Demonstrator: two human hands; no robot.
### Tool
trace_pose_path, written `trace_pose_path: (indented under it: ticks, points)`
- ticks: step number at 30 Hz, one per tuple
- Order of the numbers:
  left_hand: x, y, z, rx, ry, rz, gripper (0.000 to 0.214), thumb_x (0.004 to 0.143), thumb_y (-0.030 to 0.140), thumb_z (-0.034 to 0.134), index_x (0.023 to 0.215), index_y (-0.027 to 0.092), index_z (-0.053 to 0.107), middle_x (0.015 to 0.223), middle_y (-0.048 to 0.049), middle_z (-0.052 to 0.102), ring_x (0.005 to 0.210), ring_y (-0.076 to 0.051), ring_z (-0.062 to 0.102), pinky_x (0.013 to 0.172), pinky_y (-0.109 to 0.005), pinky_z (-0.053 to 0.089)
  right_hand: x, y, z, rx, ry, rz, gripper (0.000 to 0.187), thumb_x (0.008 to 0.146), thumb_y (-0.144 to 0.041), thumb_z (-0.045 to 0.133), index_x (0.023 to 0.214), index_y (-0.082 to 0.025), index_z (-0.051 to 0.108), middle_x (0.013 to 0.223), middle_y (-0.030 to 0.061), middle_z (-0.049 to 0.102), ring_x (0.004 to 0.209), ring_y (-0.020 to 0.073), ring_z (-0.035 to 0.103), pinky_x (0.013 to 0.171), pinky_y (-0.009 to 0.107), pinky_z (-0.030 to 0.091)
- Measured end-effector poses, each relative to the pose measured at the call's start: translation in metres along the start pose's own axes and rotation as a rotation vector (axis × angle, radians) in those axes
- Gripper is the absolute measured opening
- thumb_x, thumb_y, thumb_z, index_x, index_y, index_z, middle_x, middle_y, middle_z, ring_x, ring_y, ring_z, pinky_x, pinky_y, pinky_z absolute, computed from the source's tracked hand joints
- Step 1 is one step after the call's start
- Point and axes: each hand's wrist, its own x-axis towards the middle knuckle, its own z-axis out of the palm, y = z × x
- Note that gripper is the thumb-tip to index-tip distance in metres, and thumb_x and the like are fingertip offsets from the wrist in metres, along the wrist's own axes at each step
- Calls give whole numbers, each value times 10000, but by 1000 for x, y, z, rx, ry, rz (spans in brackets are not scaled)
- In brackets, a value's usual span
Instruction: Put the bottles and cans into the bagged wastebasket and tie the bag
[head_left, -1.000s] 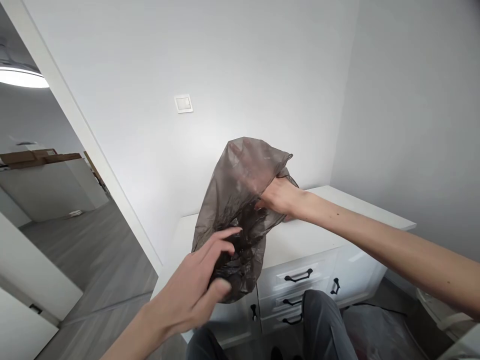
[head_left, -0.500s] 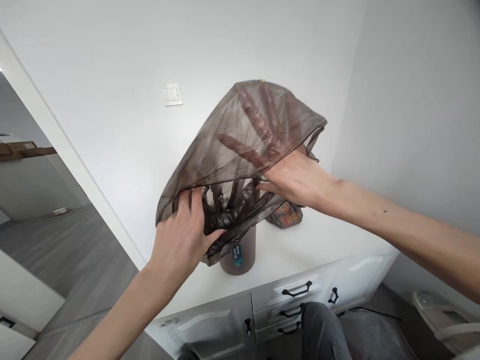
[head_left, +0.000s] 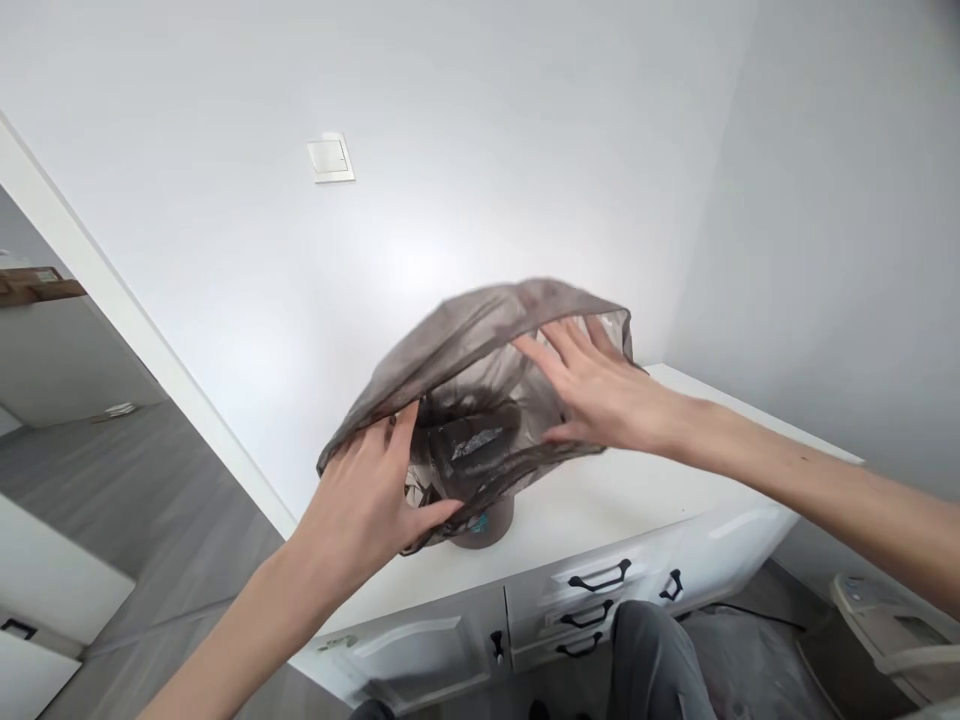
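A thin, see-through dark trash bag (head_left: pixel 480 310) is spread over a brown trash bin (head_left: pixel 491 530), its mouth turned towards me. The bag hides most of the bin. My left hand (head_left: pixel 364 500) is at the left side of the mouth, fingers tucked under the upper rim and thumb stretched apart along the lower rim. Inside the right side of the mouth, my right hand (head_left: pixel 600 390) has its fingers spread against the film. Both hands are open and hold the mouth wide between them. Dark folds of film lie deeper inside the bag.
The bin stands on a white cabinet (head_left: pixel 645 505) with black handles, against a white wall. A light switch (head_left: pixel 331 158) is on the wall. A doorway is at the left. My knee (head_left: pixel 652 650) is before the cabinet, and a pale appliance (head_left: pixel 892 630) stands low at the right.
My right hand has come down and partly out of the bag, its fingers now showing in the mouth. The bag's raised top has sunk, and its mouth is wider.
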Motion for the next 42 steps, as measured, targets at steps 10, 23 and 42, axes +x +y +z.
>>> trace_pose_path:
  ticks: [10, 23, 42]
  points:
    - [1, -8, 7, -229, -121, 17, 656, 996, 629, 475, 1470, 176, 482, 1390, -177, 626, 1323, -386, 566, 1055, -565, 495, -8, -46, 22, 332, -240, 50, 185, 1041, -213, 493, 1116, -189, 660, 1047, 112, 741, 922, 243, 728, 810, 342, 539]
    - [37, -32, 50, -386, -129, -98, 632, 1086, 489, 225, 1609, 139, 289, 1678, -179, 368, 1579, -290, 311, 1274, -518, 268, 125, -39, 138, 377, -1028, -97, 526, 745, -188, 761, 1271, -178, 740, 1281, 83, 750, 1132, 256, 723, 916, 302, 575]
    - [57, -92, 116, -861, -196, -254, 972, 922, 743, 558, 1685, 275, 179, 1756, -91, 196, 1600, -354, 242, 1294, -527, 256, 59, 4, 113, 537, -430, 377, 1108, 734, -692, 827, 1625, -268, 323, 1678, 183, 348, 1503, 400, 405, 1183, 557, 409]
